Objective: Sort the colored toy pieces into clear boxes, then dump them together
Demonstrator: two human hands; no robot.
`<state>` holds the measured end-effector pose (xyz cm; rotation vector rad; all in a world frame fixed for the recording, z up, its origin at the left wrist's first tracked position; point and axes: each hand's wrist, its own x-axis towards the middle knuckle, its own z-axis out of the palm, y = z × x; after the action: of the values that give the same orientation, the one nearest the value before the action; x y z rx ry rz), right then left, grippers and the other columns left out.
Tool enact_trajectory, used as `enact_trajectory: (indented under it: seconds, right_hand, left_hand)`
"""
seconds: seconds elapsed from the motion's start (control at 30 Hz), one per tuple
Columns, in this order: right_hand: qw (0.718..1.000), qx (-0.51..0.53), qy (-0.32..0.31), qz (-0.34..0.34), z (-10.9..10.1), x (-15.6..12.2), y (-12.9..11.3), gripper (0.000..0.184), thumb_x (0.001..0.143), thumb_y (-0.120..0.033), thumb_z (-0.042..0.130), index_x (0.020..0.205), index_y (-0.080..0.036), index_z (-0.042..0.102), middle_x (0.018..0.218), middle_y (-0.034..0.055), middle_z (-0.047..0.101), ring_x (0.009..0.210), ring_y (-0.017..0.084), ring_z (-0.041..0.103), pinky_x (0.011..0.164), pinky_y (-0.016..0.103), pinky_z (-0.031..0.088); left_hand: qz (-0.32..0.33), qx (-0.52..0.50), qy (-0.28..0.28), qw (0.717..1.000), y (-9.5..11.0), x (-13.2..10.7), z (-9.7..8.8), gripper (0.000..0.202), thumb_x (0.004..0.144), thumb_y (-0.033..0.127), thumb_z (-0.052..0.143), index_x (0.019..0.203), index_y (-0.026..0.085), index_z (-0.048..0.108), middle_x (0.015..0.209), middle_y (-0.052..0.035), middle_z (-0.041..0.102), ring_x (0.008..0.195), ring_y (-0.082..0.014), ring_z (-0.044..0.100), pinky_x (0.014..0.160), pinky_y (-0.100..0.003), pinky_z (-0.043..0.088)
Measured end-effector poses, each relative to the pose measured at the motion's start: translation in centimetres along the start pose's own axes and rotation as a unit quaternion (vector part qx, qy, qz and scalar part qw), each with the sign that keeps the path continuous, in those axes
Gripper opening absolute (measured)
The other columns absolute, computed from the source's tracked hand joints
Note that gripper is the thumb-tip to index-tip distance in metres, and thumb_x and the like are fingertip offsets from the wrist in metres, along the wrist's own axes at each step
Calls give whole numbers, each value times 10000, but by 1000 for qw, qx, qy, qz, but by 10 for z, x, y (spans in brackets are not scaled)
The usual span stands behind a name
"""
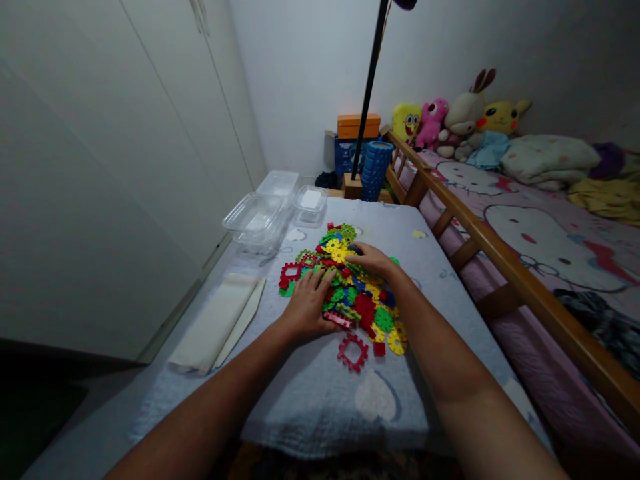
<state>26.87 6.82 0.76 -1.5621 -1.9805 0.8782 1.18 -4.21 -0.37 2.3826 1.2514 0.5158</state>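
A heap of plastic gear-shaped building pieces [345, 290] in red, yellow, green and blue lies on the cloth-covered table. My left hand [311, 303] rests against the near left side of the heap, its fingers spread over the pieces. On the far right side, my right hand [374, 260] reaches in with thumb and fingers apart, touching pieces beside a dark blue one. A red square frame piece [353, 353] and a small red cube [379, 349] lie at the heap's near edge. Another red frame [291, 271] sits left of my left fingers.
Clear plastic containers [256, 217] and a smaller lidded one [311, 200] stand at the table's back left. Folded pale cloth or paper [217, 323] lies along the left edge. A wooden bed rail [450, 200] runs along the right; a black pole [369, 93] rises behind.
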Motion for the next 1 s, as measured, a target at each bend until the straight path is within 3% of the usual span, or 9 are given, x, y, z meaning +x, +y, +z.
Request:
enact_trajectory:
  seconds: [0.2,0.4,0.57,0.67,0.77,0.87,1.0]
  right_hand:
    - [992,119,-45,-2,5,2,-14,494,797,-403,781,1231,-176,718,1260,109,733,1185,306,674,1102,484,503]
    - [972,209,-92,-58,4,-12,-26,507,806,-396,770,1262,-191,682,1198,103,734,1138,277,685,1066,484,531]
    - [988,104,-43,-109,-13,-49,-30,511,885,-457,708,1340,-226,680,1407,104,669,1330,301,606,1190,513,426]
    - [996,-4,27,-84,-24,-79,-16,659,868,-543,726,1446,-245,623,1521,124,584,1437,334,517,1246,528,355]
    - [994,-103,31,-20,-26,-112,9,974,772,-666,794,1595,-255,475,1644,169,453,1535,400,390,1265,597,292]
    - [989,-143,14,25,-17,-141,32,1261,659,-751,840,1688,-260,300,1719,198,326,1594,442,279,1273,642,244]
    - [988,-151,-9,23,8,-157,39,1436,586,-755,881,1726,-262,160,1759,211,220,1623,450,200,1275,648,230]
  left_hand:
    - [29,-28,46,998,6,19,13,1248,634,673,884,1669,268,316,1623,-194,399,1512,-439,364,1244,-625,307]
    - [-1,-10,90,996,6,22,22,1194,667,565,875,1661,250,293,1576,-196,420,1477,-421,385,1243,-657,231]
    - [-79,-1,128,989,-1,17,16,963,788,427,772,1626,241,337,1585,-175,420,1465,-390,408,1235,-608,265]
    - [-122,8,159,980,-8,13,3,824,847,467,717,1582,257,410,1574,-167,446,1465,-387,420,1231,-593,282]
    - [-177,24,175,968,-17,10,-8,787,875,546,680,1559,236,442,1580,-198,446,1478,-412,412,1223,-604,290]
    - [-217,28,165,962,-28,11,-12,828,862,600,682,1558,225,435,1560,-204,481,1473,-423,420,1201,-613,319]
    - [-200,11,150,968,-39,20,-9,888,841,625,696,1558,174,430,1477,-205,568,1395,-398,504,1173,-559,384]
